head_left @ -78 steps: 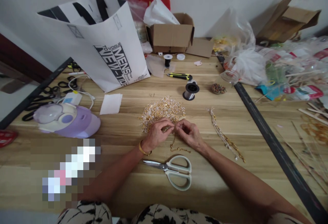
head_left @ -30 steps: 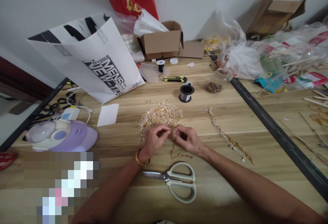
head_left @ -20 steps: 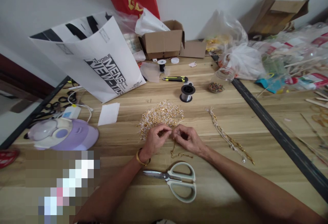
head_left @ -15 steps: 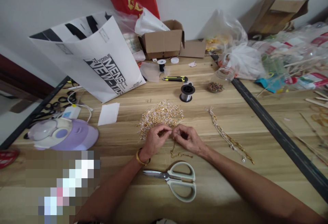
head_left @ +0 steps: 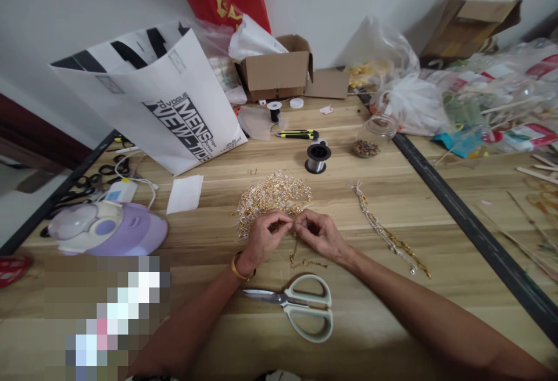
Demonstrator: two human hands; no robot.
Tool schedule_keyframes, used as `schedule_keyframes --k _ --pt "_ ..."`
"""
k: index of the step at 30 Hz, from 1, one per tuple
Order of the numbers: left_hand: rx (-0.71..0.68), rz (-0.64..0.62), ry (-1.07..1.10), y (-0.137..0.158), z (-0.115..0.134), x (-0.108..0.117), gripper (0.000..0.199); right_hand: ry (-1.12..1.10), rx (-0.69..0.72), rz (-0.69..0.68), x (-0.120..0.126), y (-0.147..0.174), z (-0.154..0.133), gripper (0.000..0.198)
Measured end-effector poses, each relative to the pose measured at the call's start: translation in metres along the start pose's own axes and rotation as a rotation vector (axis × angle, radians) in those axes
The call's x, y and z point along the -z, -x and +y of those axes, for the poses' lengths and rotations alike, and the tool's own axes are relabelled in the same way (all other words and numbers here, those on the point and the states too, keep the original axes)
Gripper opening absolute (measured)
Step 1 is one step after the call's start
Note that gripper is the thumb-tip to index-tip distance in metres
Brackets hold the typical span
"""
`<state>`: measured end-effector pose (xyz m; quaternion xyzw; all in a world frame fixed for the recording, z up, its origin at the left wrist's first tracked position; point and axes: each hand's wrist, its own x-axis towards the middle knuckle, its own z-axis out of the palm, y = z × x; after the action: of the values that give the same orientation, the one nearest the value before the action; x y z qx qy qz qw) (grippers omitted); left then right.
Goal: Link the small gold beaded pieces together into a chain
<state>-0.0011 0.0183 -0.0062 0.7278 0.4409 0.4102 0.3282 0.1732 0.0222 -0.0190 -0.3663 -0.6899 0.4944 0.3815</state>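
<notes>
My left hand (head_left: 271, 232) and my right hand (head_left: 319, 234) meet fingertip to fingertip at the near edge of a heap of small gold and silver rings or links (head_left: 270, 198). A thin gold chain (head_left: 295, 253) hangs from the pinched fingers of my right hand, and its lower end lies curled on the table. My left thumb and forefinger are pinched too; whatever is between them is too small to make out. Just below my hands lie scissors (head_left: 300, 305) with pale handles, blades pointing left. Gold and silver chains (head_left: 383, 227) lie stretched out to the right.
Beyond the heap stand a wire spool (head_left: 317, 159), a yellow-black utility knife (head_left: 299, 135) and a clear jar of beads (head_left: 368, 143). A white paper bag (head_left: 165, 102) and a purple device (head_left: 126, 233) occupy the left. Plastic bags (head_left: 418, 105) crowd the back right.
</notes>
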Motion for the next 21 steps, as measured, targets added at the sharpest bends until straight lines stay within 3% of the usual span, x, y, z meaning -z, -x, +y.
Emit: schedule_keyframes --k 21 --pt "0.017 0.030 -0.017 0.0002 -0.0001 0.0006 0.007 0.005 0.023 -0.031 0.0002 0.0008 -0.0019 0.015"
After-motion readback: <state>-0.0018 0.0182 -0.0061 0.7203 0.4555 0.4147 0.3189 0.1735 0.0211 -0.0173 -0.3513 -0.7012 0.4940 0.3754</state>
